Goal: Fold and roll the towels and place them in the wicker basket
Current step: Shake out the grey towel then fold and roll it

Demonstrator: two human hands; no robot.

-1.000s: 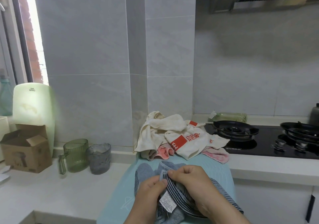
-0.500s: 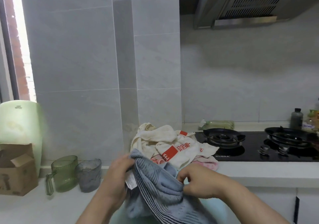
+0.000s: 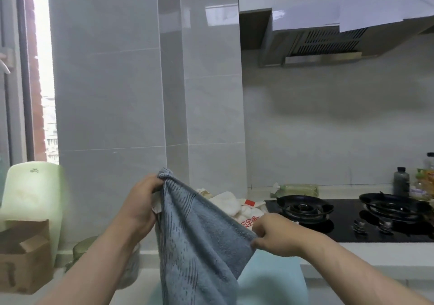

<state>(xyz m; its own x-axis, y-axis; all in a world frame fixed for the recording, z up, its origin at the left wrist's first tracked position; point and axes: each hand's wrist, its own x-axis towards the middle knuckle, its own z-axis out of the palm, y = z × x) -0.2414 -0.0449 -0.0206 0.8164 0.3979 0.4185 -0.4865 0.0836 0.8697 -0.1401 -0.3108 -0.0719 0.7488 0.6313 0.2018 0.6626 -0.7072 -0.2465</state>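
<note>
Towel [image 3: 199, 246] edge pinched by both hands, lifted

blue towel [image 3: 199, 241], both hands gripping corners

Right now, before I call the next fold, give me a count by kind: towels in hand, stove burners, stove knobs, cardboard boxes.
blue-grey towel, held up by left hand and right hand: 1
gas burners: 2
stove knobs: 2
cardboard box: 1
Total: 6
</note>
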